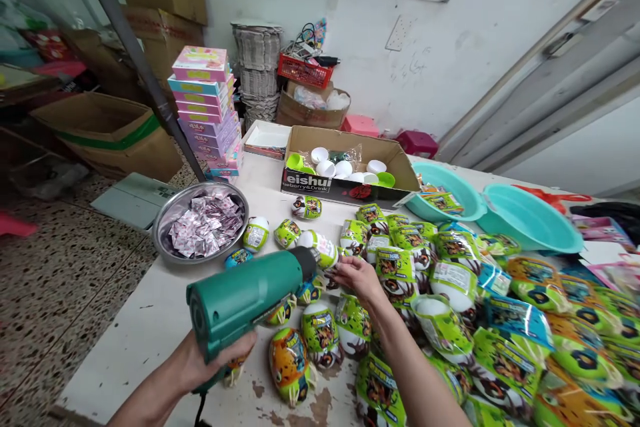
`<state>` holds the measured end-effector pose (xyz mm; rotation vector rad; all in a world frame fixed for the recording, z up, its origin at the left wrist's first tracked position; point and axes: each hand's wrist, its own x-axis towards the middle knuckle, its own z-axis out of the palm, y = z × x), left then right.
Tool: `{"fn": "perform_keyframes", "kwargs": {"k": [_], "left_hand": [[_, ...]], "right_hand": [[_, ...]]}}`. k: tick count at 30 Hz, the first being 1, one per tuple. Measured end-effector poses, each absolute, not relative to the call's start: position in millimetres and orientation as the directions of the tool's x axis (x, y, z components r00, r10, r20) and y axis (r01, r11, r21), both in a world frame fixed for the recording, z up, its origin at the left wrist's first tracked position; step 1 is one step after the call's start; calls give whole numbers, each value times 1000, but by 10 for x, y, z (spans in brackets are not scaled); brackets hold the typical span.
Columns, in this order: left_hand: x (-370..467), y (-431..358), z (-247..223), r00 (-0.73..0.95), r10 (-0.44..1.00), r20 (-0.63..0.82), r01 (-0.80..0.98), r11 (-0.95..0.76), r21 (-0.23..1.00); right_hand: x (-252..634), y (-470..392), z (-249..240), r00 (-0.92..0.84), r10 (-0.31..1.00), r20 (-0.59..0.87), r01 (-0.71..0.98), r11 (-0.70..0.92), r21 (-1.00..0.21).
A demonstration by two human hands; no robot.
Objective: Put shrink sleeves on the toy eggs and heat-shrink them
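Your left hand (197, 363) was closed around the handle of the green heat gun (245, 297), and your right hand (357, 278) pinched one end of a wrapped egg (325, 250), which was raised over the worktop (115, 360) directly before the nozzle (306, 263). Sound practice, in our judgement, called for a small, even gap between nozzle and film, with the egg turned slowly at your fingertips so that no one patch overheated, puckered or split. Your fingers were best placed at the end away from the hot air, and the muzzle angled clear of them; the grip needed only to be light, since the shell looked smooth and apt to slip. The orange egg (290, 363) and the other wrapped eggs (395, 263) lay close by, so a stray stream could have warmed them as well. The gun's body and nozzle obscured part of the held egg, and whether the two touched could not be told. The trigger was hidden, the cord (201, 407) ran out at the lower edge, and nothing visible established whether hot air was flowing. The fingertips behind the egg were also partly concealed.
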<state>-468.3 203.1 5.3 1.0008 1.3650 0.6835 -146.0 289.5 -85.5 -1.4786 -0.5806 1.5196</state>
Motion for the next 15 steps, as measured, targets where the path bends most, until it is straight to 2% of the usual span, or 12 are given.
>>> {"fn": "perform_keyframes", "kwargs": {"k": [4, 8, 10, 13, 15], "left_hand": [[-4749, 2128, 114, 187, 873, -451, 93, 441, 893], [-4819, 2085, 147, 164, 834, -527, 31, 529, 848], [-4822, 2022, 149, 204, 801, -563, 15, 572, 820], [-4782, 1966, 157, 241, 790, -564, -16, 584, 811], [-4764, 1963, 162, 197, 804, -561, -36, 578, 815]], "right_hand": [[-1412, 2795, -790, 69, 862, -502, -237, -475, -848], [-1376, 2734, -837, 13, 828, -560, -303, -530, -792], [-1381, 2717, -910, 3, 808, -589, -333, -555, -762], [-1420, 2693, -1018, -12, 773, -634, -378, -591, -713], [-1455, 2673, -1053, -28, 760, -649, -402, -603, -689]]}}
